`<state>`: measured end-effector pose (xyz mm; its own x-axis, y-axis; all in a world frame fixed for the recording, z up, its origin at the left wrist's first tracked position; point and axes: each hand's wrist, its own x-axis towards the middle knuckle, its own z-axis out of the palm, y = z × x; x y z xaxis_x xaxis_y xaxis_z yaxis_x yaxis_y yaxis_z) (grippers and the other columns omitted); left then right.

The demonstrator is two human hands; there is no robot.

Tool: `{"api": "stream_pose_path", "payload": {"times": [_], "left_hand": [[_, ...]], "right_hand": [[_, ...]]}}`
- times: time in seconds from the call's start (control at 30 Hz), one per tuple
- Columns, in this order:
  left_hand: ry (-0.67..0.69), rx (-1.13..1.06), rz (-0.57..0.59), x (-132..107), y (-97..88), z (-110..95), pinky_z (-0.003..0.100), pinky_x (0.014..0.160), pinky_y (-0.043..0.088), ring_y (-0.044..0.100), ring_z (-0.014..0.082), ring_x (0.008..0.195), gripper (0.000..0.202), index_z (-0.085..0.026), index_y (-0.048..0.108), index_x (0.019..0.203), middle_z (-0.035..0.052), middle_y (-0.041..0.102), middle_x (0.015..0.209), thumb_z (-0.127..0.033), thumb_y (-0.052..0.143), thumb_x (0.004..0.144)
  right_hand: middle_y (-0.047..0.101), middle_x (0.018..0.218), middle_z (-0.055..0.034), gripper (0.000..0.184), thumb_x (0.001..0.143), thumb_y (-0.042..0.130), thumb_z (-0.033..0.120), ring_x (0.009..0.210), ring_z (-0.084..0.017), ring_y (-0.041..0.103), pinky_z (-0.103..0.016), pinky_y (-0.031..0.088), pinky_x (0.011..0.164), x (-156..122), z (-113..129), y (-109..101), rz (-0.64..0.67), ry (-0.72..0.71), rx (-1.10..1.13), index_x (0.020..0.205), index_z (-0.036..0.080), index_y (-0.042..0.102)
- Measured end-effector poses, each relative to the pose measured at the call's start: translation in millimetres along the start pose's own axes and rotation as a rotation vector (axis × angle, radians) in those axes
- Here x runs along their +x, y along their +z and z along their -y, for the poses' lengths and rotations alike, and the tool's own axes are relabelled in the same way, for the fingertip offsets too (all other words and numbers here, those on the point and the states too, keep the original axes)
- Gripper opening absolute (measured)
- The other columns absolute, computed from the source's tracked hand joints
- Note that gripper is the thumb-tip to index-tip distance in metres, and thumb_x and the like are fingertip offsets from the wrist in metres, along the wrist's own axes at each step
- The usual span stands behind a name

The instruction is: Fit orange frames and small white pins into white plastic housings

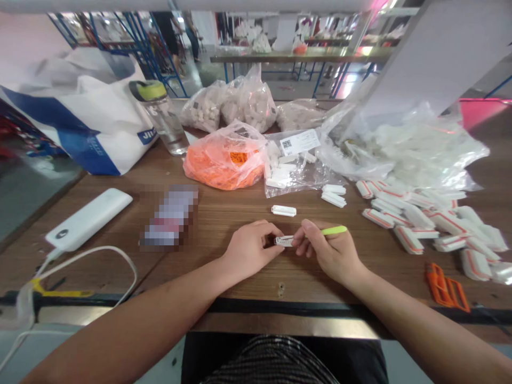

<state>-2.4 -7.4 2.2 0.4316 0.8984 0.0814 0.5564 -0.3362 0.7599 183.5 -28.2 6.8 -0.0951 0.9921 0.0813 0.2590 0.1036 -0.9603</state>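
My left hand (254, 246) pinches one end of a small white plastic case (285, 241), its slotted inner side facing up, low over the table. My right hand (330, 248) is closed around a slim tool with a yellow-green handle (334, 230); the tool's tip is hidden. Its fingertips meet the right end of the same white case. Just beyond my hands lies a similar white plastic piece (284, 210), with a pair of white pieces (334, 199) farther right.
White pieces with orange strips (430, 218) are heaped at the right, above loose orange frames (446, 287). Bags of orange parts (224, 165) and white parts (282, 173) stand behind. A water bottle (170, 128), a power bank (88, 218) with cable and a blurred phone (172, 216) are left.
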Motion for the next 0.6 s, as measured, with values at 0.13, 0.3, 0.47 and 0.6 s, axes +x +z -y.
{"api": "stream_pose_path", "payload": {"times": [0.13, 0.3, 0.47, 0.6], "left_hand": [[0.008, 0.0, -0.002, 0.0, 0.0, 0.9, 0.025, 0.06, 0.04, 0.048, 0.0102, 0.058, 0.012, -0.021, 0.069, 0.088, -0.003, 0.06, 0.073, -0.025, 0.069, 0.076], [0.003, 0.001, -0.005, -0.6, -0.3, 0.1, 0.025, 0.059, 0.039, 0.047, 0.01, 0.057, 0.011, -0.021, 0.069, 0.086, -0.0031, 0.059, 0.072, -0.024, 0.069, 0.076], [-0.014, 0.003, 0.001, -0.8, -0.7, -1.4, 0.025, 0.059, 0.038, 0.046, 0.0098, 0.056, 0.01, -0.021, 0.069, 0.085, -0.0037, 0.058, 0.07, -0.022, 0.069, 0.075], [-0.034, 0.007, 0.006, -0.2, -0.5, -1.4, 0.025, 0.058, 0.038, 0.047, 0.0102, 0.056, 0.01, -0.021, 0.07, 0.084, -0.0038, 0.057, 0.067, -0.021, 0.068, 0.074]], "right_hand": [[0.064, 0.053, -0.0035, 0.045, 0.093, 0.045, 0.045, 0.045, -0.011, 0.06, -0.021, 0.044, 0.042, 0.1, -1.0, -0.4, -0.002, -0.023, -0.031, 0.066, 0.015, 0.065], [0.065, 0.056, -0.0031, 0.042, 0.094, 0.046, 0.042, 0.046, -0.011, 0.061, -0.021, 0.045, 0.044, -0.7, -3.0, -0.1, 0.011, -0.025, -0.056, 0.069, 0.015, 0.066], [0.064, 0.055, -0.0012, 0.038, 0.094, 0.046, 0.037, 0.049, -0.01, 0.06, -0.021, 0.046, 0.048, -2.2, 0.6, 0.5, 0.034, -0.089, -0.121, 0.068, 0.016, 0.065], [0.064, 0.055, -0.0001, 0.036, 0.094, 0.047, 0.032, 0.049, -0.009, 0.06, -0.021, 0.046, 0.05, -2.8, 0.8, 0.7, 0.044, -0.159, -0.162, 0.068, 0.016, 0.065]]}}
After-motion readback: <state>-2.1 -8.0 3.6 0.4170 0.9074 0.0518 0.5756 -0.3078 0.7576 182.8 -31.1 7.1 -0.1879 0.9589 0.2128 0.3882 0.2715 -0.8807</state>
